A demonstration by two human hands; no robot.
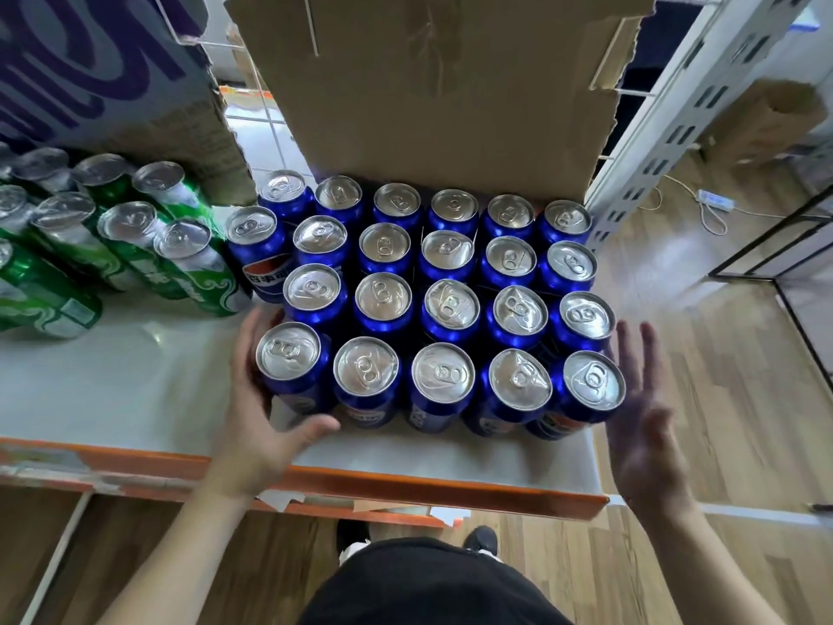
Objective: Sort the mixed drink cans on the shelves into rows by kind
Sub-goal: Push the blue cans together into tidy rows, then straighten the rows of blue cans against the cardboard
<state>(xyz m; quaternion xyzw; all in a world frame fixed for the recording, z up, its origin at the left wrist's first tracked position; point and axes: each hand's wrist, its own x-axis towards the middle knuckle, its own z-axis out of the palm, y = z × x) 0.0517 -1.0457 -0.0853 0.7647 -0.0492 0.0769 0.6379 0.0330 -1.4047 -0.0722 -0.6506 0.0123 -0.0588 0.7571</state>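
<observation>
Blue cans (450, 309): glossy cobalt cylinders with silver pull-tab lids, upright in tight rows on the right part of the shelf.
Left hand (257, 399): wrapped round the front-left can (288, 358), fingers along its outer side, thumb at its base.
Right hand (649, 426): spread, fingers straight, grasping nothing, just beside the block's front-right corner; contact unclear through blur.
Green cans (135, 245): slimmer, grouped left of the blue block.
Shelf (112, 390): smooth white board, orange front lip.
Cardboard (428, 83): brown sheet, ragged edges, behind the back row.
</observation>
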